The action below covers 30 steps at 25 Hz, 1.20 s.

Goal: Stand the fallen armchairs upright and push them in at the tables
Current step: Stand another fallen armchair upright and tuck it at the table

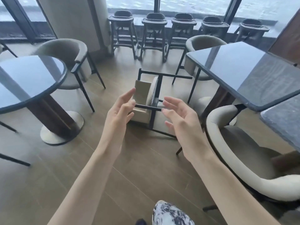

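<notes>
A cream armchair (143, 93) with black metal legs lies tipped over on the wooden floor between a round dark table (32, 77) and a rectangular dark table (243, 70). Its legs point toward me and to the right. My left hand (121, 109) and my right hand (180, 117) are stretched out in front of me, one on each side of the chair's near legs. Both have spread, relaxed fingers and hold nothing. I cannot tell whether the fingertips touch the chair's leg bar.
An upright armchair (65, 51) stands at the round table. Two more sit at the rectangular table, one far (204, 41) and one near right (230, 143). A row of dark high chairs (154, 30) lines the window. A pillar (73, 17) rises behind.
</notes>
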### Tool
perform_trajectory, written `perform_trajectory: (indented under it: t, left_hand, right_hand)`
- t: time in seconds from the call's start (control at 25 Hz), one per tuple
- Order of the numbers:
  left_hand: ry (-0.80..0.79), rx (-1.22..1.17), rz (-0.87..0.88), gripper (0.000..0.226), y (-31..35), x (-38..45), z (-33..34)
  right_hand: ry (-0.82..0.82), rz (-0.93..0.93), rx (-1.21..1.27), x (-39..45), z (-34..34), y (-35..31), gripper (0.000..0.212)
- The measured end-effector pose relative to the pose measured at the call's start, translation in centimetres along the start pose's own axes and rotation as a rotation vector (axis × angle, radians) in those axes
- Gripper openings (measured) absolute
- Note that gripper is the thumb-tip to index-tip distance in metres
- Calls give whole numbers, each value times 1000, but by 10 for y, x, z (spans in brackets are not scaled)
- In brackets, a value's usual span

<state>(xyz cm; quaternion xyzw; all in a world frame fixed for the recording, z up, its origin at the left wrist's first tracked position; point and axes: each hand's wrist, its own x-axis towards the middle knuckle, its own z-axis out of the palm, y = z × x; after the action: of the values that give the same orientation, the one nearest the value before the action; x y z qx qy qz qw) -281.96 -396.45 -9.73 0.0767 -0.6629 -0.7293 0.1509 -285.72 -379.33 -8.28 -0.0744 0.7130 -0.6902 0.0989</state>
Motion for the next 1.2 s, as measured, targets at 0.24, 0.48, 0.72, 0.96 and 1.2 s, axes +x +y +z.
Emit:
perform_trajectory:
  t: [0.24, 0.48, 0.72, 0.96, 1.2]
  left_hand:
    - [-71, 27, -5, 48, -16, 112, -20]
    - [-89, 16, 11, 42, -18, 244, -46]
    - [-66, 7, 10, 40, -23, 363, -83]
    - [-129, -2, 45, 42, -25, 459, -144]
    - [-254, 5, 35, 47, -19, 549, -239]
  right_hand:
    - [12, -8, -21, 106, 39, 7, 35]
    - [-21, 4, 11, 229, 90, 11, 36]
    - [-20, -18, 14, 352, 143, 0, 37]
    - [53, -37, 41, 444, 216, -7, 38]
    - [170, -81, 67, 510, 320, -20, 38]
